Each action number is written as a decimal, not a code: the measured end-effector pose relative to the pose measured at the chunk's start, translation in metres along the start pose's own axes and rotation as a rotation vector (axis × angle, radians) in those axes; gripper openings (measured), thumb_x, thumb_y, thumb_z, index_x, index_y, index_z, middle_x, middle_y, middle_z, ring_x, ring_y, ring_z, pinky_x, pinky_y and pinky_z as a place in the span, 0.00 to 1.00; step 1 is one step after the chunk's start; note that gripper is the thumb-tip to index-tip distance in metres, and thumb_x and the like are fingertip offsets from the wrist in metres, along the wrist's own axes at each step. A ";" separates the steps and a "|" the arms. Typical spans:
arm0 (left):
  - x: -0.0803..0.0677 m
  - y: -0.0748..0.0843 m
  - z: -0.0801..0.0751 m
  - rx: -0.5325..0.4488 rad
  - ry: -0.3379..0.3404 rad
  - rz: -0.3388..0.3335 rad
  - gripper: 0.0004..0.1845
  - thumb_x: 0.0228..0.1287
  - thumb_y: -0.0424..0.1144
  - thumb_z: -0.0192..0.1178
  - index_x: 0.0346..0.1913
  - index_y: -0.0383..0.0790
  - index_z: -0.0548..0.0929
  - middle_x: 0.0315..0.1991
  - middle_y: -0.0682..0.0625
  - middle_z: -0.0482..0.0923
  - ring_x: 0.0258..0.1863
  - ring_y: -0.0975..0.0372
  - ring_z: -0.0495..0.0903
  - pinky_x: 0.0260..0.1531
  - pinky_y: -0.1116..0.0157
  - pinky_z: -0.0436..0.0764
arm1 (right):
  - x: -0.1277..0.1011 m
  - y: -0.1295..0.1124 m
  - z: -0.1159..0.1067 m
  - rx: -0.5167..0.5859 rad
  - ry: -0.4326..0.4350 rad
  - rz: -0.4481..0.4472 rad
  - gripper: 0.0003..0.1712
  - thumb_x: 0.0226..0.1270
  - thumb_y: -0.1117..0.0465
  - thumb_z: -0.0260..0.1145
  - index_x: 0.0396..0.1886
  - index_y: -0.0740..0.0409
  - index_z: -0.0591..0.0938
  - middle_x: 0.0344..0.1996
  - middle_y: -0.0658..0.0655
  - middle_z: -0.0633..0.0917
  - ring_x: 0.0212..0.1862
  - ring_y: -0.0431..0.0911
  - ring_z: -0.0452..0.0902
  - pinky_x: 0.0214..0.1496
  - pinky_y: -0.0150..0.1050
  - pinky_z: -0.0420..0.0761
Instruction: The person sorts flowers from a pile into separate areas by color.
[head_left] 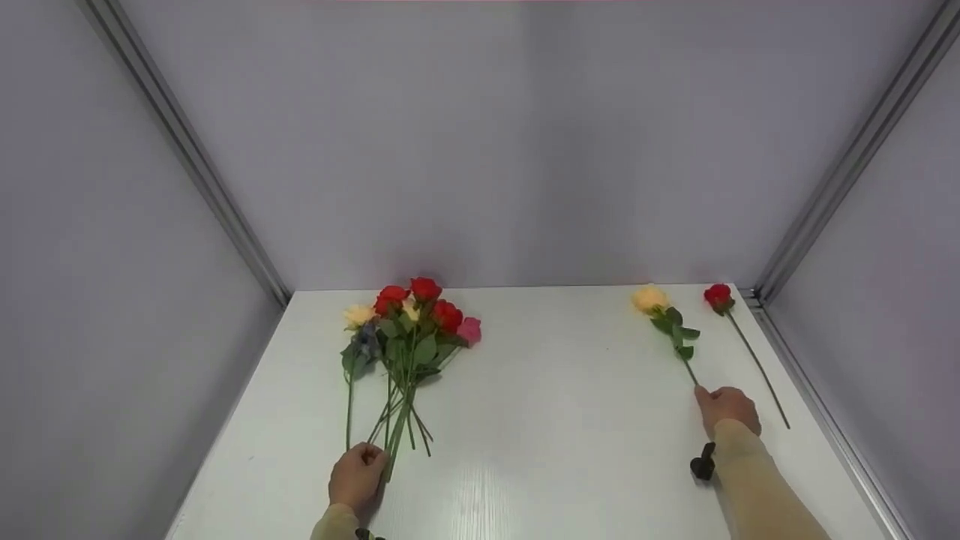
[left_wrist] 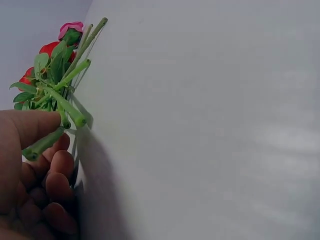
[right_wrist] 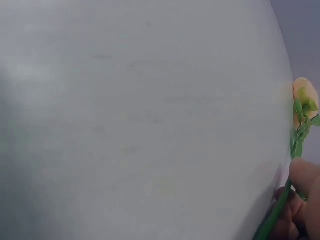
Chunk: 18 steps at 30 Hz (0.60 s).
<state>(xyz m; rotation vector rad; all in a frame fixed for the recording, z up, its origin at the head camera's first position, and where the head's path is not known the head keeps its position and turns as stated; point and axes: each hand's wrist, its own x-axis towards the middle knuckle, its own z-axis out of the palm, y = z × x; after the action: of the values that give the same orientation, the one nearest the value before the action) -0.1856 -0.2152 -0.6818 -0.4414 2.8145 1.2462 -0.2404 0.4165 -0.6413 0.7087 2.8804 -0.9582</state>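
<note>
On the white table, the left hand curls its fingers round the stem ends of the bunch of roses lying at the left. At the right, the right hand pinches the stem end of the yellow rose, which lies flat beside a lone red rose.

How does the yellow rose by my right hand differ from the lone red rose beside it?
The yellow rose has leaves on its stem; the red rose shows a bare stem. The right hand grips the yellow rose's stem end, while the red rose lies untouched, closer to the table's right edge. Both lie flat, blooms pointing toward the back wall.
</note>
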 end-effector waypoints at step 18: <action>0.001 0.000 0.001 0.001 0.017 0.009 0.08 0.62 0.43 0.60 0.34 0.40 0.81 0.26 0.52 0.74 0.27 0.60 0.71 0.28 0.63 0.68 | 0.007 -0.011 0.007 -0.020 -0.029 0.034 0.43 0.70 0.34 0.46 0.51 0.74 0.77 0.44 0.72 0.82 0.40 0.63 0.80 0.33 0.50 0.77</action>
<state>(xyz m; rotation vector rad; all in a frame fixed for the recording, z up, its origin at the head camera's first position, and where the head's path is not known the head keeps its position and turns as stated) -0.1864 -0.2143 -0.6829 -0.4423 2.8339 1.2482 -0.2519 0.4078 -0.6422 0.7337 2.8390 -0.9261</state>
